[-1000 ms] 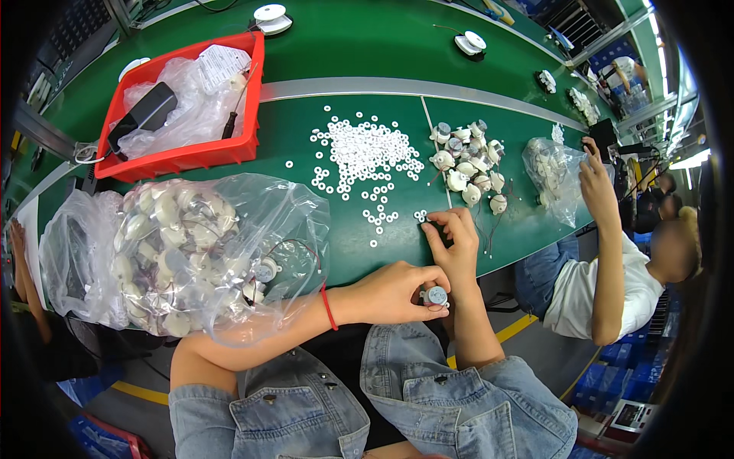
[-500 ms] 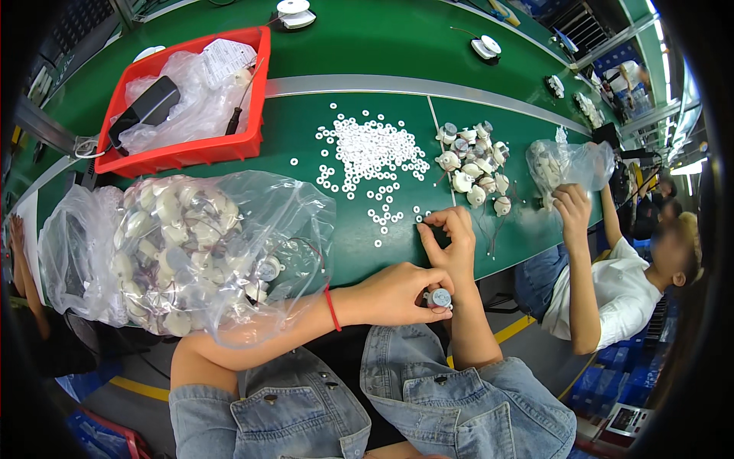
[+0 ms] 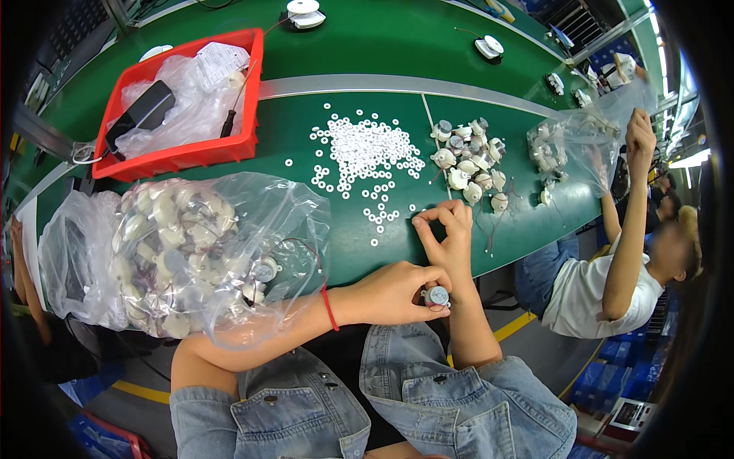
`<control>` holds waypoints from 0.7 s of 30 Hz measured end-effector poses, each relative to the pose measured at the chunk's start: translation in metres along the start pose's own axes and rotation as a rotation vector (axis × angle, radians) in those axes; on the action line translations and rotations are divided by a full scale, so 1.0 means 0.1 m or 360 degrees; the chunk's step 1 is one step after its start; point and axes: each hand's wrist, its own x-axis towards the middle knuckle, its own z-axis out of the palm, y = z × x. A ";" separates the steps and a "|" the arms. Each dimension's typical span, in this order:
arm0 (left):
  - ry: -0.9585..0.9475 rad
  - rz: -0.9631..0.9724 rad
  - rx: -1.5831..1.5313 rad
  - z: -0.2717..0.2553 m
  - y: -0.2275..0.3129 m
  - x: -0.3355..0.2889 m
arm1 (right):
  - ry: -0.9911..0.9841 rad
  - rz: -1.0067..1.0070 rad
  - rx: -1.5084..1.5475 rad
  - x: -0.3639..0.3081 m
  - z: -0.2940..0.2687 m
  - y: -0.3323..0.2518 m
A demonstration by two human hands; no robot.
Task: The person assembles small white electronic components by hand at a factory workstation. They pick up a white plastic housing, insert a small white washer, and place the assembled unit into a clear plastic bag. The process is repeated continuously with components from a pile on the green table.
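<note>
My left hand (image 3: 394,293) grips a small motor (image 3: 436,296) with a round grey end and a pale body, held just off the table's near edge above my lap. Past it, my right hand (image 3: 449,233) is closed in a pinch over the green tabletop (image 3: 352,252); whatever sits between its fingertips is too small to make out. Close by those fingertips lies a loose white washer (image 3: 413,207). A spread pile of white ring washers (image 3: 371,149) lies farther off. Right of it is a cluster of white motors (image 3: 472,164) with thin wires.
A clear plastic bag of motors (image 3: 176,252) lies at the left, against my left forearm. Behind it stands a red bin (image 3: 183,155) holding plastic wrap and a black box-shaped thing (image 3: 142,116). At the right, a co-worker (image 3: 619,283) handles another clear bag (image 3: 604,115) above motors.
My right fingertips have pinched in where a washer lay beside them. The left hand still holds the motor. The co-worker has raised the clear bag, exposing motors beneath. The view has shifted slightly.
</note>
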 end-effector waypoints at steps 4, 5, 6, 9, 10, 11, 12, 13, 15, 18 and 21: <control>-0.0002 0.0000 0.0001 0.00 -0.01 0.00 | 0.0075 0.0022 0.0090 0.02 0.01 0.03; 0.0000 0.0005 0.0002 0.00 -0.01 0.00 | 0.0112 0.0077 0.0159 0.03 0.00 0.04; 0.0003 0.0010 0.0003 0.00 -0.02 0.00 | 0.0147 0.0131 0.0228 0.04 -0.02 0.07; 0.0001 0.0017 0.0006 0.00 -0.01 0.00 | 0.0152 0.0186 0.0182 0.07 -0.08 0.11; 0.0000 0.0016 0.0010 -0.01 0.00 0.00 | 0.0147 0.0190 0.0172 0.07 -0.09 0.11; -0.0004 0.0008 0.0014 -0.01 0.00 0.00 | 0.0120 0.0158 0.0145 0.07 -0.09 0.13; -0.0009 0.0001 0.0017 -0.01 0.00 0.00 | 0.0103 0.0076 0.0093 0.06 -0.09 0.12; -0.0015 -0.0007 0.0022 -0.01 0.00 0.00 | 0.0088 -0.0006 0.0042 0.06 -0.08 0.11; -0.0018 -0.0005 -0.0001 -0.01 0.01 0.00 | 0.0062 -0.0083 -0.0037 0.04 -0.05 0.12; -0.0014 0.0005 -0.0012 -0.01 0.00 0.00 | 0.0079 -0.0100 -0.0067 0.05 -0.04 0.09; -0.0014 -0.0003 -0.0004 -0.01 0.00 0.01 | 0.0064 -0.0196 -0.0112 0.09 -0.02 0.07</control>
